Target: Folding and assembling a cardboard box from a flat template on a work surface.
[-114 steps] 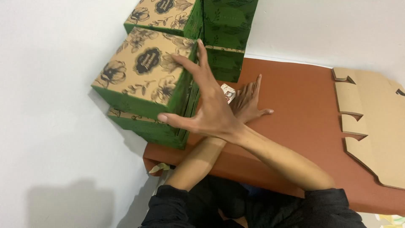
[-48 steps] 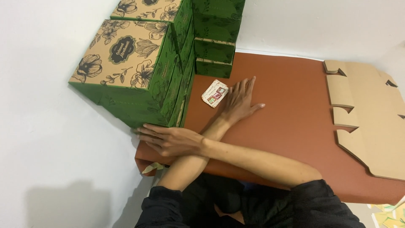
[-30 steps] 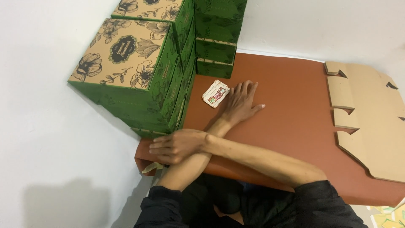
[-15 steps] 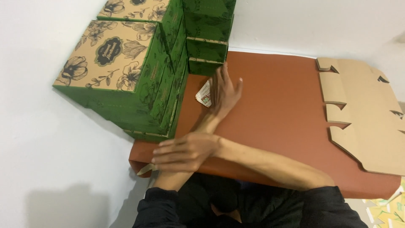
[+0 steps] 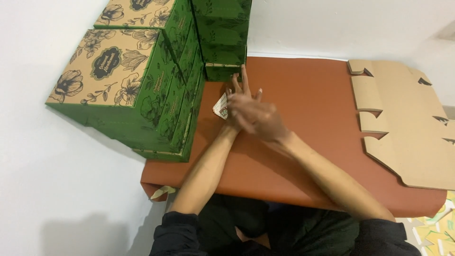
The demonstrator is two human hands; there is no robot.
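Note:
My left hand (image 5: 241,89) lies flat on the brown table top (image 5: 313,90), fingers spread and pointing at a stack of small green boxes (image 5: 222,38). A small white card (image 5: 220,105) sits by its left edge, partly under the hand. My right hand (image 5: 259,121) rests over the back of my left hand, fingers loose, holding nothing. Both forearms meet there in a V. Left of the hands stands a stack of large green boxes with tan floral lids (image 5: 142,95).
A flat, unfolded tan cardboard blank (image 5: 407,132) lies on the table's right end and overhangs it. White walls close off the back and left. A scrap of beige tape (image 5: 161,192) hangs at the table's near left corner.
My right hand has left the table's near left edge and moved up onto my left hand, uncrossing the arms. The left hand stays by the card. The camera has shifted slightly.

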